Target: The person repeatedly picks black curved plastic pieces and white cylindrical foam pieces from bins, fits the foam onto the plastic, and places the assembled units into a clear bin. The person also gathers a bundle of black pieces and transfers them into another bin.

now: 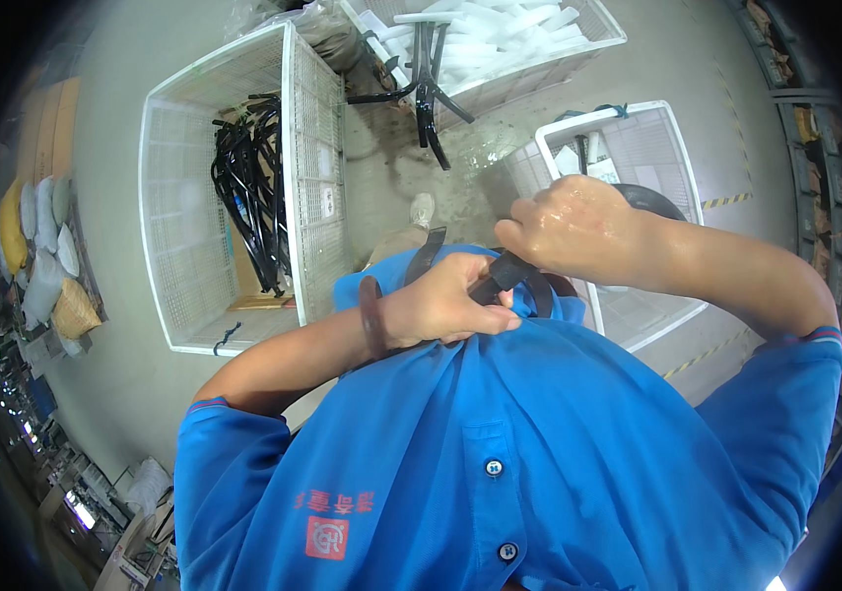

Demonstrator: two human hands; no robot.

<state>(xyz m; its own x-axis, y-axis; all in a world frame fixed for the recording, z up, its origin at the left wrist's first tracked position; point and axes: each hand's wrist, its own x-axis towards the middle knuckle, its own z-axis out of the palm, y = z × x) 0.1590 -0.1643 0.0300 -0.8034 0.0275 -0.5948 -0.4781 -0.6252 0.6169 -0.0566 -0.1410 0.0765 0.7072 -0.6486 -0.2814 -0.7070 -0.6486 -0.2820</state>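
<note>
In front of my belly, my left hand (445, 300) is closed round a thick black tube (502, 278), thumb toward me. My right hand (571, 227), its skin wet and shiny, grips the same dark piece a little farther out and to the right. A curved black section (649, 201) shows beyond my right wrist; whether it is one piece with the tube is hidden by the hand. Another black bar (428, 254) rises beyond my left fingers, and a dark curved part shows below the right hand. My blue shirt is bunched close behind the tube.
At left, a white mesh crate (148, 197) holds several bent black tubes (248, 192). White foam-like tubes (500, 39) fill a far crate (598, 44), where a black tubular frame (428, 89) leans. Another white crate (679, 133) stands right, with shelving (795, 98) beyond.
</note>
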